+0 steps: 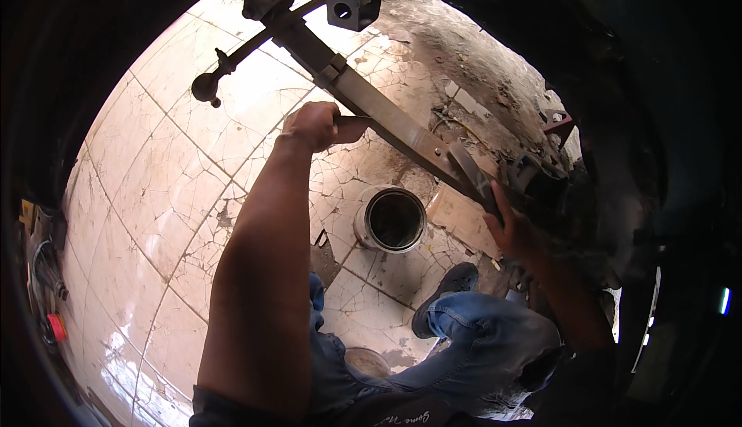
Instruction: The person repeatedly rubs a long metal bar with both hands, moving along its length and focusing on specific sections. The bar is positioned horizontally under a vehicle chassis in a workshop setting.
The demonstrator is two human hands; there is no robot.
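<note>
Metal bar (379, 108), diag. above tiled floor (174, 160); flat grey piece (469, 168) at its R part. Control prob. best w/ piece flush to bar, pressure even, L side braced. R hand (516, 234): fingers bent, grip around piece's lower end. L hand (311, 125): arm extended, fingers curled by bar's near edge; grip contents unclear.

Lettering noted in one place only — the dark shirt (340, 415) of the wearer, at the lower edge of the view. White script-style letters (403, 418) cross its front, small and partly cut off by the frame — full wording cannot be made out.
</note>
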